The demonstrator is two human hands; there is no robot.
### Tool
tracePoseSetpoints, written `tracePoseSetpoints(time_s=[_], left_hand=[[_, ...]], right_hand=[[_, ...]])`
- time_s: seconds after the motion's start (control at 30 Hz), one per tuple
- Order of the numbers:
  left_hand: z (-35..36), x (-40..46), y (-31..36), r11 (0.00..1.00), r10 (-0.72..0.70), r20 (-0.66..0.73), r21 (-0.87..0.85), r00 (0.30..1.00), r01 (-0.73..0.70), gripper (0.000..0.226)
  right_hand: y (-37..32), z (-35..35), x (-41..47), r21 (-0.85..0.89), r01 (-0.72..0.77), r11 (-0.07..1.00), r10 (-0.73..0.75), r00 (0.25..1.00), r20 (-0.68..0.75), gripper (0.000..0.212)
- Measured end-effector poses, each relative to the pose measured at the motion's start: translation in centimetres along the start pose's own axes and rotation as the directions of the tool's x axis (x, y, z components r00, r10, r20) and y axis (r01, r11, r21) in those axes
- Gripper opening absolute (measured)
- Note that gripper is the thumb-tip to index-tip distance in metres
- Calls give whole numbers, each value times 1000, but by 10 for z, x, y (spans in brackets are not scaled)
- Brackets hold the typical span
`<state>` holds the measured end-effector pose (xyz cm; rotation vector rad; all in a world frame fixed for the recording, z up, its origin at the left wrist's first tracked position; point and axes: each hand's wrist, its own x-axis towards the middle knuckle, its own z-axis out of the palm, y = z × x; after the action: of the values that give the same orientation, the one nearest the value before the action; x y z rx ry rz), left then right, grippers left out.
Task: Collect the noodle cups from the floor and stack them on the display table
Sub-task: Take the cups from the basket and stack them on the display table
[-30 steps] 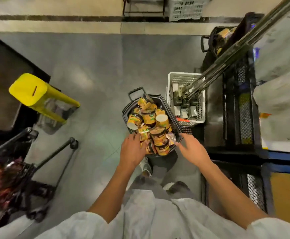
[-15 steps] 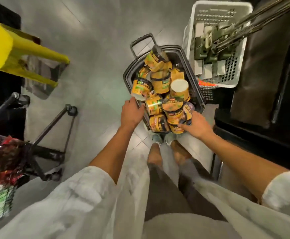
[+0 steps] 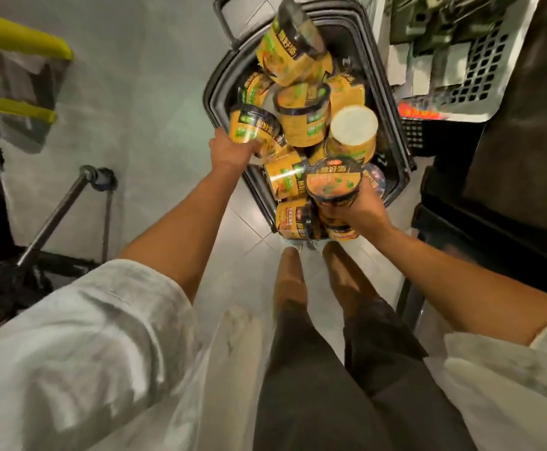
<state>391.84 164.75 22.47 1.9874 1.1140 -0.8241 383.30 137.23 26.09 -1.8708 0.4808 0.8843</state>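
Note:
A black shopping basket (image 3: 392,92) on the grey floor is heaped with several yellow noodle cups with dark lids. My left hand (image 3: 230,151) grips one cup lying on its side (image 3: 252,128) at the basket's left rim. My right hand (image 3: 363,209) holds an upright cup (image 3: 332,182) from below at the near end of the pile, its lid facing up. Another cup (image 3: 353,131) shows its white bottom in the middle. One cup (image 3: 291,50) leans on top at the far end. The display table is out of view.
A white perforated crate (image 3: 480,76) stands right of the basket. Dark shelving (image 3: 509,190) runs along the right. Yellow stool legs (image 3: 22,40) are at the upper left, a black metal stand (image 3: 61,216) at the left. My legs and shoes stand just behind the basket.
My head has come down close over the basket. Both hands went from hovering near the basket's front edge to closing on cups, left on a side-lying cup, right on an upright one.

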Motion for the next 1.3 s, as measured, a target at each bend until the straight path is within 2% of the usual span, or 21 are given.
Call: tracePoseSetpoints(time_s=[0.17, 0.23, 0.33, 0.4, 0.57, 0.67, 0.8, 0.87, 0.93, 1.03, 1.07, 1.23, 1.3], left_hand=[[7, 17, 3, 999, -21, 59, -38, 998, 23, 66], [4, 20, 5, 998, -46, 86, -34, 995, 49, 67], [-11, 16, 10, 993, -74, 134, -77, 988, 85, 64], [-25, 2, 14, 990, -76, 156, -102, 985, 93, 65], [-65, -64, 20, 965, -23, 148, -254, 989, 61, 61], [-88, -120, 32, 930, 34, 174, -367, 984, 33, 65], [-117, -199, 53, 827, 171, 252, -563, 953, 0, 70], [-128, -234, 64, 777, 268, 296, -629, 917, -24, 64], [-137, -263, 75, 739, 352, 321, -671, 879, -50, 69], [-148, -302, 91, 715, 435, 324, -691, 840, -104, 105], [-150, -315, 97, 714, 468, 348, -690, 812, -115, 111], [-158, -379, 118, 742, 611, 493, -631, 620, -229, 85], [-156, -399, 122, 746, 643, 537, -601, 546, -286, 81]], right_hand=[[-3, 0, 6, 12, -8, 1000, 7, 999, 37, 79], [-4, -4, 6, 49, -38, 998, 38, 999, 20, 72], [-19, -9, -1, 159, -104, 982, 103, 995, 14, 69], [-29, -15, -9, 227, -95, 969, 88, 995, 39, 67], [-67, -36, -49, 375, -139, 917, 134, 990, 40, 89], [-105, -52, -80, 420, -76, 904, 95, 995, -23, 93], [-154, -80, -123, 474, 18, 880, 10, 998, -56, 92], [-172, -95, -145, 498, 51, 865, -13, 997, -80, 90], [-186, -109, -164, 527, 101, 844, -49, 993, -112, 92], [-202, -128, -198, 556, 178, 812, -86, 979, -187, 89], [-204, -135, -213, 562, 203, 802, -97, 972, -212, 84], [-204, -156, -292, 588, 327, 740, -122, 925, -360, 62], [-199, -160, -326, 601, 384, 701, -111, 891, -440, 66]])
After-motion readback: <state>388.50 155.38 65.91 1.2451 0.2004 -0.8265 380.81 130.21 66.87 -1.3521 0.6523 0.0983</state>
